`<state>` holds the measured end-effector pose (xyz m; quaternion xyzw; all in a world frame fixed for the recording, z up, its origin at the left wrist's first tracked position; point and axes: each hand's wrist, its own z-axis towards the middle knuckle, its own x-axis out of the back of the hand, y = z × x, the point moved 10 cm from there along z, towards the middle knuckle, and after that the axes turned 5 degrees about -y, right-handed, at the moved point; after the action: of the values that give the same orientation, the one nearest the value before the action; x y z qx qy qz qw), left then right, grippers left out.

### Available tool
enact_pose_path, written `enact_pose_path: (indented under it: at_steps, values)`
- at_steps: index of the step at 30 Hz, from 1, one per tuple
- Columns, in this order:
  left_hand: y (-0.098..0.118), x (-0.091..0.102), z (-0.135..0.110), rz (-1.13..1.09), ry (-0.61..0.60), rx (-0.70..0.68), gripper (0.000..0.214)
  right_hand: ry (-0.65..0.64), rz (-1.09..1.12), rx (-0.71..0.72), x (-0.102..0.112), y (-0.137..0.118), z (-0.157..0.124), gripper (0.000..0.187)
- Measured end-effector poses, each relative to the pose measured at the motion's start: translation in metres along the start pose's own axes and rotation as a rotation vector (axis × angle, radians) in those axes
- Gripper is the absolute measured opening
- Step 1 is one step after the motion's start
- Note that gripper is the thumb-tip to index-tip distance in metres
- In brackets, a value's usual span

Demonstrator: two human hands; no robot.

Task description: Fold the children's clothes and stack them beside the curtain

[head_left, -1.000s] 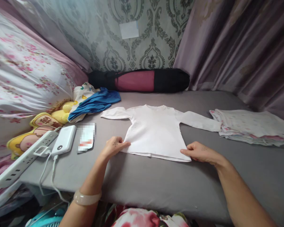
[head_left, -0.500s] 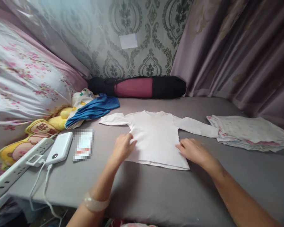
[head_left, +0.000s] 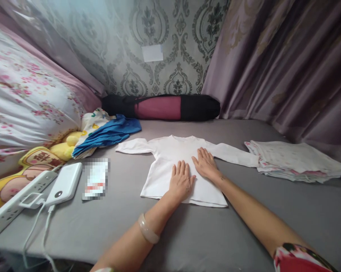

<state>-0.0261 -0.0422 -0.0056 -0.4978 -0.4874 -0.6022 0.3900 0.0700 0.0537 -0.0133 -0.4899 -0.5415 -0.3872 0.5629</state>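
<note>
A small white long-sleeved shirt lies spread flat on the grey sheet, its neck toward the wall and both sleeves stretched out sideways. My left hand rests palm down on the lower middle of the shirt, fingers extended. Higher up and to its right, my right hand also lies flat on the fabric below the right sleeve, fingers out. Neither hand grips anything. The cuff of the right sleeve reaches a stack of folded cloths.
Along the wall lies a black and pink rolled bag. To the left are a blue garment, a yellow plush toy, a white power bank, a power strip with cables, and a blurred packet.
Both hands have moved inward from the shirt's side edges onto its front and now lie flat. The shirt stays spread out in place. The view has shifted slightly.
</note>
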Motion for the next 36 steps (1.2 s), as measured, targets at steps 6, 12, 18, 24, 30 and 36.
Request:
enact_pose_path:
  at_steps: [6, 12, 18, 24, 30, 36]
  values:
    - [0.002, 0.000, 0.004, -0.009, -0.008, -0.005, 0.064, 0.008, 0.035, -0.037, 0.003, -0.016, 0.020, 0.064]
    - [-0.005, 0.011, 0.003, -0.062, -0.053, -0.049, 0.063, 0.150, 0.061, 0.002, 0.014, -0.021, 0.048, 0.056]
    - [-0.029, 0.018, 0.008, -0.087, -0.020, 0.069, 0.064, 0.190, 0.066, -0.093, 0.033, 0.000, 0.088, 0.046]
    - [-0.050, 0.009, 0.014, -0.108, -0.026, 0.168, 0.078, 0.132, 0.013, -0.114, 0.038, 0.004, 0.115, 0.033]
    - [-0.059, 0.008, 0.014, -0.130, 0.008, 0.268, 0.091, 0.153, -0.001, -0.189, 0.039, 0.009, 0.119, 0.035]
    - [-0.061, 0.010, 0.016, -0.140, 0.031, 0.249, 0.093, 0.179, -0.026, 0.109, 0.052, -0.071, 0.125, 0.038]
